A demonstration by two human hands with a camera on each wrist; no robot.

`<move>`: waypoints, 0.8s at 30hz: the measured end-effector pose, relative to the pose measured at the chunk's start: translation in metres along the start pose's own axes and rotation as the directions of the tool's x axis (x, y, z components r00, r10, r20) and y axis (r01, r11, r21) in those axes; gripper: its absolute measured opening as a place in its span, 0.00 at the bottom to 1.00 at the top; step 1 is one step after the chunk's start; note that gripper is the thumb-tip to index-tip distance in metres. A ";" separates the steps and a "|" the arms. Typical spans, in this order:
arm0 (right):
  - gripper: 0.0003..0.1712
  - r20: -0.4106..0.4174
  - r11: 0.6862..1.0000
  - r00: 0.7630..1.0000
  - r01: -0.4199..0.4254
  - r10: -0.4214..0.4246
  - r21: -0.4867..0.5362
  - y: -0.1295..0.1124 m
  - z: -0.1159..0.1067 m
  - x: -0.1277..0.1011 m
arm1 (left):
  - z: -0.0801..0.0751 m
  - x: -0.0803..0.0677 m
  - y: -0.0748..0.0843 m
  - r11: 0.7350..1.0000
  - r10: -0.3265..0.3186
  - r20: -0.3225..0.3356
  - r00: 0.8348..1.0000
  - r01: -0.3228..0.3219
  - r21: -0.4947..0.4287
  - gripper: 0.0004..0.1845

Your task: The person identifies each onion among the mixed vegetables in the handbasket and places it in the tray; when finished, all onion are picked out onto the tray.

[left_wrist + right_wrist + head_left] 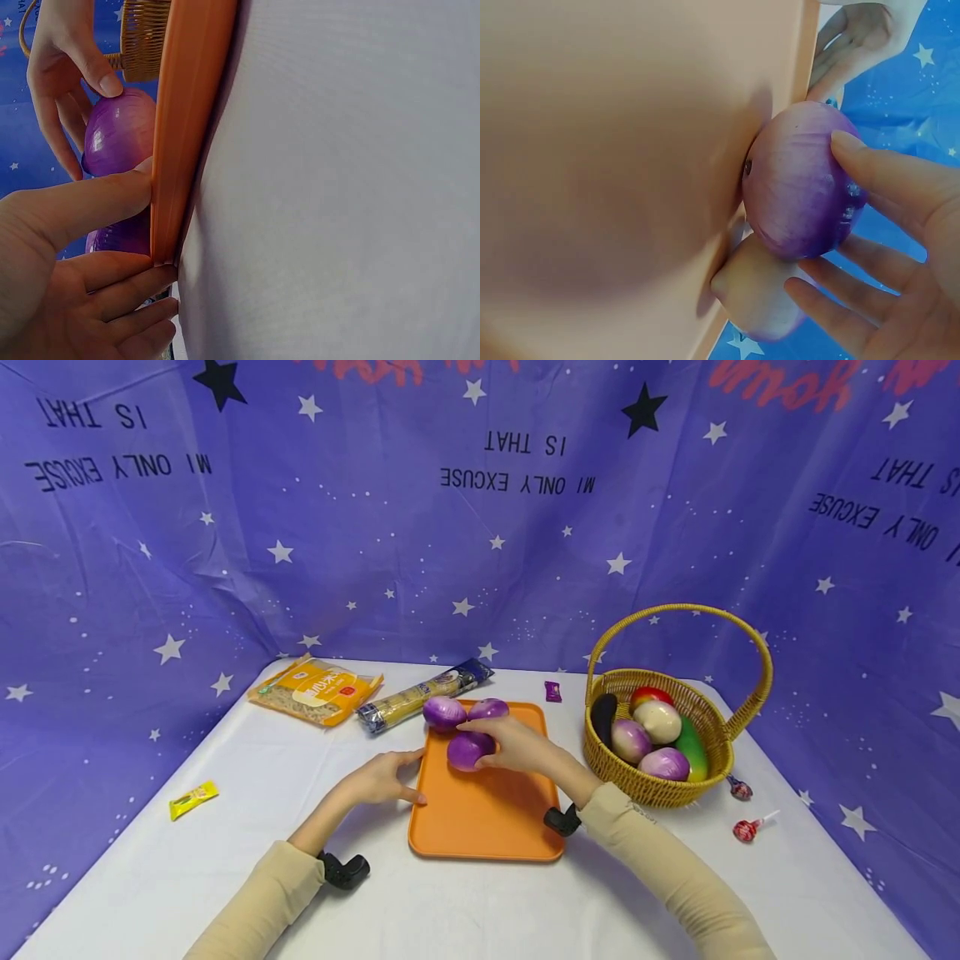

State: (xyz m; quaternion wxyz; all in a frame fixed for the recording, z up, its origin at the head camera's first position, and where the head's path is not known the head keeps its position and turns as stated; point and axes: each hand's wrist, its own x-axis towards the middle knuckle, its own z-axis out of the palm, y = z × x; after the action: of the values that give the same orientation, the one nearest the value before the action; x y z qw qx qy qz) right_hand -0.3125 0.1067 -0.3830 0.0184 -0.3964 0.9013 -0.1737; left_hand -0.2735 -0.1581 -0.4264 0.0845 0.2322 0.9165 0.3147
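The right hand [517, 745] grasps a purple onion [469, 749] resting on the orange tray [487, 814], fingers curled over its top; smooth and round, it looks apt to roll (best held across its widest part). The left hand [382, 779], fingers relaxed, touches the tray's edge beside the grip. Beyond it, a wicker basket [637, 781] holds more vegetables.

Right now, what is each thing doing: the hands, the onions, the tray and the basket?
right hand: grip closed round the front purple onion, which sits on the tray
left hand: fingers straight, touching the tray's left edge
orange tray: flat on the table, three onions at its far end
two back onions: resting on the tray, untouched
basket: upright, handle up, holding vegetables
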 end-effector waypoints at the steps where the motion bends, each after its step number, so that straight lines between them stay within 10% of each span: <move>1: 0.36 -0.002 1.000 1.000 -0.001 0.001 -0.003 0.000 -0.001 0.000 | 0.000 0.000 0.000 1.000 0.000 0.001 1.000 0.000 -0.002 0.47; 24: 0.31 -0.070 0.999 0.997 0.039 -0.041 -0.032 0.006 0.001 -0.002 | 0.000 0.000 -0.002 1.000 0.012 -0.001 1.000 -0.012 0.006 0.47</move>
State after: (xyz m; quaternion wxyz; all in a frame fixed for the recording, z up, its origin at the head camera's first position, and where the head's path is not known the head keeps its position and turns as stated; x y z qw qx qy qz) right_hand -0.3150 0.1117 -0.3857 -0.0229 -0.4081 0.8959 -0.1743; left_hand -0.2740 -0.1595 -0.4275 0.0814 0.2379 0.9160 0.3126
